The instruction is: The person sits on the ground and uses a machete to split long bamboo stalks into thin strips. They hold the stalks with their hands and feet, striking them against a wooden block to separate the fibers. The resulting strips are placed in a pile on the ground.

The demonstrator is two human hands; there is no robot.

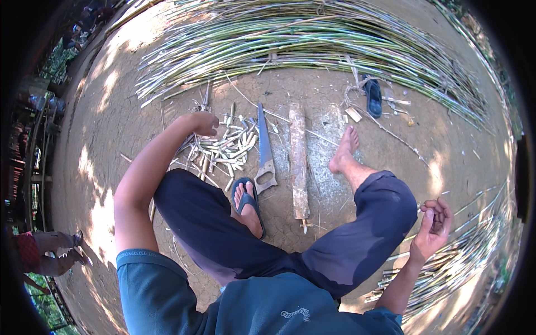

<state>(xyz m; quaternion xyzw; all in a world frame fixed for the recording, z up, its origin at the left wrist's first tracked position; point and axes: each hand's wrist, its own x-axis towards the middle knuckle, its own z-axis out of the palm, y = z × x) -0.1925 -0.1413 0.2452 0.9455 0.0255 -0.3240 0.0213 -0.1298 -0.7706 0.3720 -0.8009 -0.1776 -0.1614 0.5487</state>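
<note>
My left hand (205,123) hangs above the left end of a heap of short cut cane pieces (223,148). Its fingers curl downward, and what lies inside them, if anything, is hidden. Off to the right, beside my knee, my right hand (435,230) is raised with its fingers loosely bent and apart; nothing shows in it. A handsaw (264,148) with a blue blade and wooden handle lies flat on the ground between the heap and a pale log (299,159). A thin cane stick (282,118) reaches from above the saw across the log.
Bundles of long green canes (301,42) stretch across the far side. More thin canes (452,262) lie at right. A loose dark sandal (373,97) sits near my bare right foot (346,148); my left foot (247,204) wears its pair. Another person (50,251) stands at far left.
</note>
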